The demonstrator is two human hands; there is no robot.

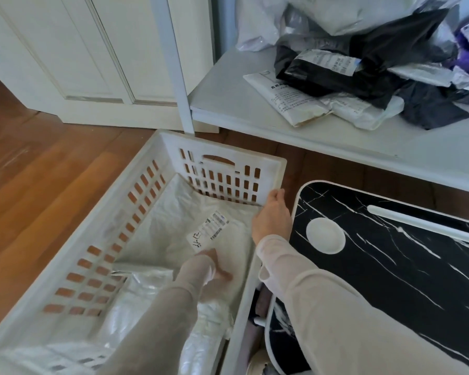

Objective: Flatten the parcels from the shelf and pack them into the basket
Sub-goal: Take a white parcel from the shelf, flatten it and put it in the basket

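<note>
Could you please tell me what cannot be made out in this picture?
Head view:
- left hand: motion-blurred, so its grip on the white parcel is unclear.
- right hand at the basket rim: fingertips hidden by its own back.
- shipping label: print too small.
- parcel pile on the shelf: cut off by top and right edges.

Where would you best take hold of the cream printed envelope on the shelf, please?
I'd pinch the cream envelope by its near corner, coming from the shelf front: that corner lies bare close to the edge, while its far side is tucked under the black parcel.
</note>
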